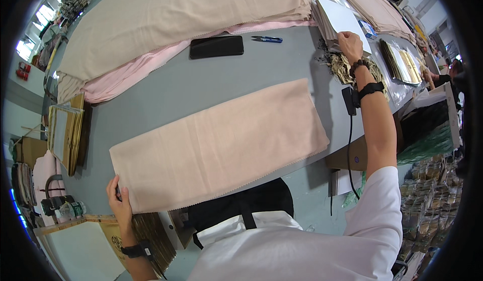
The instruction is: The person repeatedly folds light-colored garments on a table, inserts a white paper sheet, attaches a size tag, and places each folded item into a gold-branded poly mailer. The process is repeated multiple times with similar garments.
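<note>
A long folded pale peach fabric [216,145] lies crosswise before me. My left hand [119,200] is at its lower left corner, fingers slightly curled and apart, touching the edge. At upper right, my right hand [350,44] has its fingers closed on the top of a stack of white cards [334,14]. A bunch of tan cord tags [338,68] lies under that wrist. Farther back, a black phone [216,47] and small dark blue snips [269,39] lie on the grey table [151,104].
Layered beige and pink fabrics [186,4] span the back. Cardboard pieces [65,135] stand at left. Packets in clear bags [400,62] lie at right, near another person's hand [427,76]. A box [347,159] and piled wrapped goods [422,205] are below the table's right side.
</note>
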The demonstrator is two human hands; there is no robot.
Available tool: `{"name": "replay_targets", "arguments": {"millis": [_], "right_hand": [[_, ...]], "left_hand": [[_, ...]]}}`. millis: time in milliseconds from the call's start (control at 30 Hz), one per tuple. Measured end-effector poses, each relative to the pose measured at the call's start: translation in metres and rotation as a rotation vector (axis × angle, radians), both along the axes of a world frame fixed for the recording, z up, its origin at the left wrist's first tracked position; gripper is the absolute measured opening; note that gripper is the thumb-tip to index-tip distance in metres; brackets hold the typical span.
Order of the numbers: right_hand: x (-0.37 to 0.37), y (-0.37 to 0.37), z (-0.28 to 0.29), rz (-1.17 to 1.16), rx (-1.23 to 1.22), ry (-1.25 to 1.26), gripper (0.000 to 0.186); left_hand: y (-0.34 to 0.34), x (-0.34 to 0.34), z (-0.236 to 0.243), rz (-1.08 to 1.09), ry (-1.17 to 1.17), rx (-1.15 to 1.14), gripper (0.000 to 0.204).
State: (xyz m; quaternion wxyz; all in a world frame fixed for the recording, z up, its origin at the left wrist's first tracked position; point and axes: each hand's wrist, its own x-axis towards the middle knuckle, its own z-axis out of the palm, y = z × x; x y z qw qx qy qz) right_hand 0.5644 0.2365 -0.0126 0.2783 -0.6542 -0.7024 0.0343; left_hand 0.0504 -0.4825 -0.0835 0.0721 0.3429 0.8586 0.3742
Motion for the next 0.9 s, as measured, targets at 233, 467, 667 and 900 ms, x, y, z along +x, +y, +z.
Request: {"name": "replay_targets", "arguments": {"millis": [233,467,667,900], "right_hand": [[-0.047,-0.094,0.032,0.187,0.252,-0.103,0.025],[-0.089,-0.317,0.012,1.209,0.337,-0.045,0.032],[-0.093,-0.375,-0.015,1.453,-0.044,-0.075,0.025],[-0.014,-0.344,-0.040,0.535,-0.190,0.172,0.028]], "left_hand": [[0.027,0.032,0.027,-0.059,0.429,0.025,0.033],[0.082,0.055,0.034,-0.132,-0.850,0.335,0.067],[0.113,0.069,0.031,-0.156,-0.825,0.110,0.043],[0.073,0.045,0.025,0.048,-0.685,0.233,0.033]]}}
